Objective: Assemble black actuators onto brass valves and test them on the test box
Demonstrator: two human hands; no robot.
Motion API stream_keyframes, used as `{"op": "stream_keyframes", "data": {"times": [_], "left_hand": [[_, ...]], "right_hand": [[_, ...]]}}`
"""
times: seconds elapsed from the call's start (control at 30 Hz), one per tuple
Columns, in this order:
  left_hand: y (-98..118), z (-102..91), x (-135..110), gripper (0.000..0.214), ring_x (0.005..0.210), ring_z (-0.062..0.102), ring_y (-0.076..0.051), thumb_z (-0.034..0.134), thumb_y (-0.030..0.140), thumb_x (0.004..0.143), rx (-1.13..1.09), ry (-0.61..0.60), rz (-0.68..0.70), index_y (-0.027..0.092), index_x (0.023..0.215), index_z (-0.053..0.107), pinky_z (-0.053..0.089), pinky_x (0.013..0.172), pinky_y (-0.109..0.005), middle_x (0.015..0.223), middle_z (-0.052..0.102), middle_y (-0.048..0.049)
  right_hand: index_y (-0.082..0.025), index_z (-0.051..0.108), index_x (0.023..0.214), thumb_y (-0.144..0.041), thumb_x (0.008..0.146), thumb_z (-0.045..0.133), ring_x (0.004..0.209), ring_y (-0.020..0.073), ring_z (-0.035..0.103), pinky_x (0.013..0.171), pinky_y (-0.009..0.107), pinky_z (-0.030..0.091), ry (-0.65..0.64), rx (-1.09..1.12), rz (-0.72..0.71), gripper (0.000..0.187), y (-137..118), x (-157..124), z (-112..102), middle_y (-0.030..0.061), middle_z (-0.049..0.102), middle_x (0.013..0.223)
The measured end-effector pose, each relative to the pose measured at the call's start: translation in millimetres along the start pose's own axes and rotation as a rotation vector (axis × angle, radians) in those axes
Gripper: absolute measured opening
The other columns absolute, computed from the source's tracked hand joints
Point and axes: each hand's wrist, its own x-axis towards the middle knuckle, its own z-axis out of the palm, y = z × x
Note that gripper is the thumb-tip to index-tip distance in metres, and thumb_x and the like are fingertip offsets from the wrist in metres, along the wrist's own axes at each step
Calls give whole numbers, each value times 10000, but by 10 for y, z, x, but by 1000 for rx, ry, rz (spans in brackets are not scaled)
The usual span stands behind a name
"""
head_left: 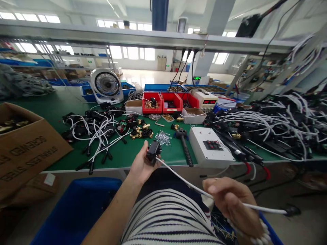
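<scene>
My left hand (pixel 141 164) is closed around a small black part (pixel 153 152), held just off the near edge of the green bench (pixel 127 154). A white cable (pixel 178 177) runs from that part down to my right hand (pixel 231 200), which pinches the cable low at the right. The cable goes on past my right hand to a black plug end (pixel 291 211). On the bench beyond my left hand lie a heap of small metal clips (pixel 162 137), brass fittings (pixel 138 132) and a black screwdriver-like tool (pixel 185 146).
A white box with red buttons (pixel 211 147) sits right of centre. Piles of black parts with white cables lie at left (pixel 94 131) and right (pixel 276 122). Red bins (pixel 163 102), a white fan (pixel 106 85), a cardboard box (pixel 22 143) and a blue crate (pixel 76 207) surround the spot.
</scene>
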Motion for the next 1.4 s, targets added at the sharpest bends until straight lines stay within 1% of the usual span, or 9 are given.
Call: {"op": "stream_keyframes", "data": {"times": [0.07,0.17,0.27,0.37,0.63,0.83,0.93,1.13,1.4], "left_hand": [[-67,17,-64,357,762,571,-119,660,268,866,136,-39,142,133,1170,530,522,701,-255,959,555,-46],[-79,31,-244,781,948,568,-94,883,207,595,537,-133,479,256,1282,516,449,833,-145,1077,567,17],[-60,53,-408,709,1096,533,-81,835,341,696,1036,-416,935,273,1295,463,399,957,-129,1202,539,16],[-51,85,-495,660,1134,501,-99,803,352,741,1118,-577,1179,235,1302,475,397,1002,-149,1195,495,-35],[-41,101,-568,899,1132,551,-95,869,404,600,950,-650,1117,254,1356,406,405,1010,-131,1239,554,0],[-76,91,-657,741,1268,471,-202,823,371,683,968,-573,1098,239,1290,419,386,1102,-314,1329,495,-75],[-90,92,-678,653,1293,437,-248,855,280,660,900,-508,1232,209,1170,453,377,1121,-415,1342,439,-91],[-110,107,-738,126,1208,511,-176,603,80,873,952,-420,1317,149,956,538,474,1037,-346,1201,506,-63],[-148,87,-761,52,1126,567,-181,559,132,920,897,-230,1154,173,940,534,507,973,-383,1148,543,-23]], "right_hand": [[-235,677,1055,-385,994,472,390,36,244,435,165,230,-63,3,101,261,116,-43,66,-46,329,458],[-254,598,1258,-376,964,541,445,32,341,437,117,269,-57,-3,275,323,293,-41,207,-43,413,539],[-343,362,1476,-405,856,692,648,62,535,618,147,458,80,43,275,705,368,17,323,-5,609,798],[-429,373,1461,-389,711,813,989,113,621,816,182,516,129,143,228,870,308,91,359,19,622,1174],[-354,504,1385,-374,773,759,1223,133,556,1015,208,458,53,28,71,663,79,225,337,23,556,1353],[-306,511,1302,-452,803,726,1000,131,641,839,198,538,113,-141,22,563,46,233,379,43,620,1174],[-250,488,1298,-473,802,723,873,148,653,748,220,551,172,-268,-9,593,54,216,393,72,639,1052],[-312,470,1330,-280,786,765,909,95,641,802,149,517,168,-298,-81,620,63,206,388,24,622,1112],[-273,505,1292,-335,797,753,933,113,644,786,162,534,171,-267,-95,557,46,261,414,39,626,1090]]}}
